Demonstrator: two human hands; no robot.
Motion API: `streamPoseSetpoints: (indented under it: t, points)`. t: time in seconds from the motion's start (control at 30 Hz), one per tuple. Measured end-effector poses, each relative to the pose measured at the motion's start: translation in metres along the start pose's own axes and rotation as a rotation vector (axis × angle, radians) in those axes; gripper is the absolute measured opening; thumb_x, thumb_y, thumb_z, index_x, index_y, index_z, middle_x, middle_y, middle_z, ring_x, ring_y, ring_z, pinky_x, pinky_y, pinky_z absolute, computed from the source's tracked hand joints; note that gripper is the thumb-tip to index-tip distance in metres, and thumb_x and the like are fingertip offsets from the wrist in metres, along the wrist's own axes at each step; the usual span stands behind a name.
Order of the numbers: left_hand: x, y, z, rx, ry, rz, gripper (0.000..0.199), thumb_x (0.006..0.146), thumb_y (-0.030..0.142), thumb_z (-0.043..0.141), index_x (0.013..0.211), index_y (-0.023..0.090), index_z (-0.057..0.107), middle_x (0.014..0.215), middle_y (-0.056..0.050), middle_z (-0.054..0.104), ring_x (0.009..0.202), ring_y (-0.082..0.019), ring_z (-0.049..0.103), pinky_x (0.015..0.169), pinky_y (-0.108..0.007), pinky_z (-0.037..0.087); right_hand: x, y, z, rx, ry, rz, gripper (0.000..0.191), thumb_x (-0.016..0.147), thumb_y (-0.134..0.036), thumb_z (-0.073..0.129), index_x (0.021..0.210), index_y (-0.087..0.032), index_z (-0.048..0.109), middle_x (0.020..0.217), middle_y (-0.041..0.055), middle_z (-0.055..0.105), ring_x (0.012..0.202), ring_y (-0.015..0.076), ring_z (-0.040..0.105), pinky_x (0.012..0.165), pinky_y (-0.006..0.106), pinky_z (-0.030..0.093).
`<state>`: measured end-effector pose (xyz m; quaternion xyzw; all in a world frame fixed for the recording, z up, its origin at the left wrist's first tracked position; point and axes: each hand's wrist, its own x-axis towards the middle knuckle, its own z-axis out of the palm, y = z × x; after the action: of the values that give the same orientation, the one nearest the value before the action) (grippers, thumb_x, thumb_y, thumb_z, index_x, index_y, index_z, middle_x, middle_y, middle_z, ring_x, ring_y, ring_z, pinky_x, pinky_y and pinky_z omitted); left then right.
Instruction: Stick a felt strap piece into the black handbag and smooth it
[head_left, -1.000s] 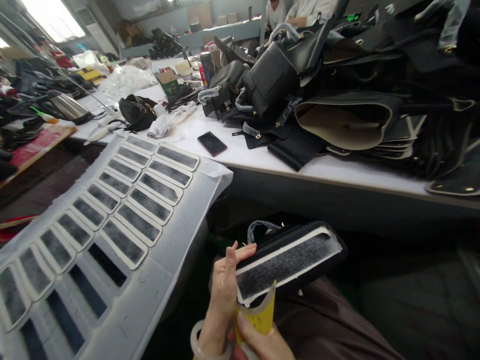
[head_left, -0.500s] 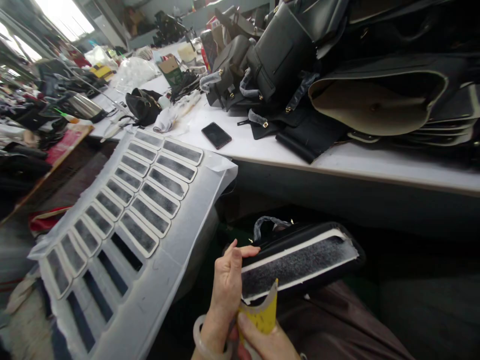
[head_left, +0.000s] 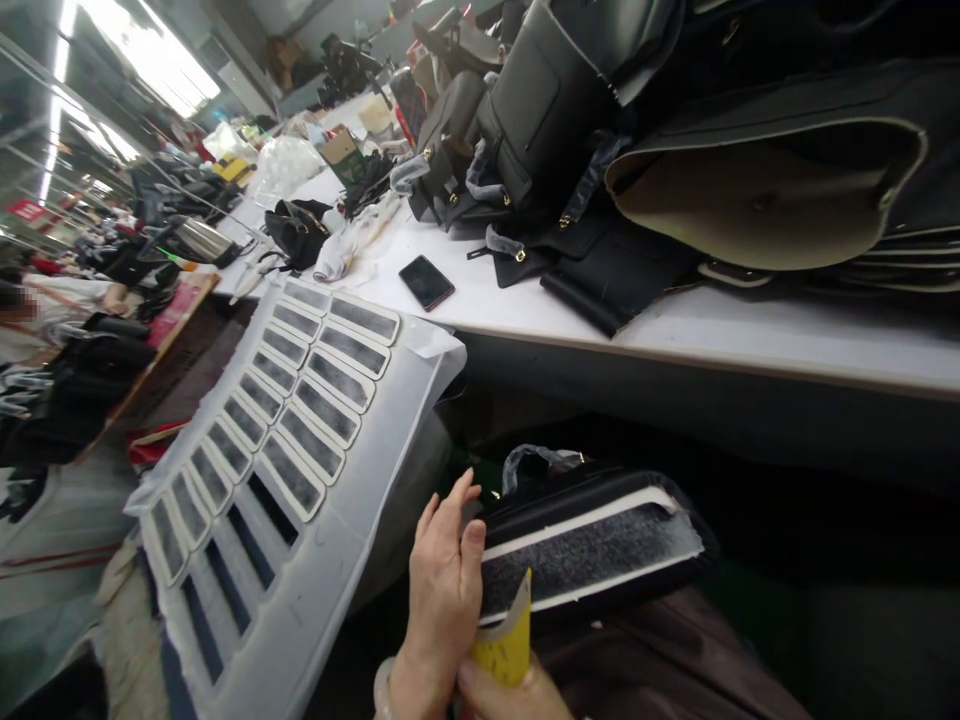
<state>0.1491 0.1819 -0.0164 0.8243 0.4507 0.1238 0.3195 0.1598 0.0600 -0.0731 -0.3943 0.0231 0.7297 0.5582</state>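
Observation:
A black handbag (head_left: 592, 545) rests tilted on my lap, its long base facing me. That base is dark and speckled, bordered by whitish strips. My left hand (head_left: 446, 565) is at the bag's near left end, fingers stretched and apart, thumb beside the base. In my right hand (head_left: 517, 690) is a bent yellow scraper (head_left: 506, 645) with a greyish curved edge; its tip overlaps the lower left of the base, and contact cannot be made out. Behind the bag's upper edge shows its handle (head_left: 536, 456), wrapped in clear plastic.
At left a sloping board (head_left: 375, 440) covered in pale sheeting carries rows of dark rounded panels with light borders. On the white table (head_left: 750, 340) lie a phone (head_left: 426, 282), several black bags (head_left: 525, 110) and an open bag body (head_left: 757, 200). People sit farther left.
My left fingers have lifted off the bag's upper edge and spread. The scraper has shifted slightly left and down. The view has turned a little to the left.

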Motion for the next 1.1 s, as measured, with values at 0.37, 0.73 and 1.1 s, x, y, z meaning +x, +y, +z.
streamPoseSetpoints:
  t: [0.37,0.73,1.1]
  points:
    - [0.000,0.009,0.014,0.396,0.066,0.143,0.064,0.099,0.046,0.040,0.153,0.030,0.011,0.148,-0.007,0.048,0.137,-0.025,0.043,0.115,-0.059,0.022,0.009,0.010,-0.012,0.027,0.099,-0.030,0.072,0.032,-0.069,0.085,0.076,-0.016,0.064,0.070,0.0093,0.067,0.075,0.0262,0.066,0.077,0.039,0.052]
    - [0.001,0.011,0.018,0.416,0.189,0.165,0.063,0.099,0.048,0.037,0.153,0.023,0.017,0.153,-0.010,0.042,0.142,-0.028,0.034,0.115,-0.061,0.022,-0.021,-0.037,-0.018,-0.180,-0.230,0.061,0.059,0.061,-0.073,0.065,0.052,-0.015,0.055,0.037,-0.0013,0.042,0.036,0.0091,0.039,0.042,0.024,0.035]
    - [-0.010,-0.002,0.010,-0.569,0.467,-0.106,0.050,0.100,0.045,0.030,0.142,0.021,0.045,0.142,-0.007,0.056,0.138,-0.020,0.042,0.122,-0.046,0.013,-0.111,-0.219,-0.081,-0.709,0.263,-0.216,0.068,0.066,-0.072,0.071,0.111,-0.022,0.062,0.050,-0.0102,0.038,0.038,0.0051,0.028,0.038,0.018,0.019]
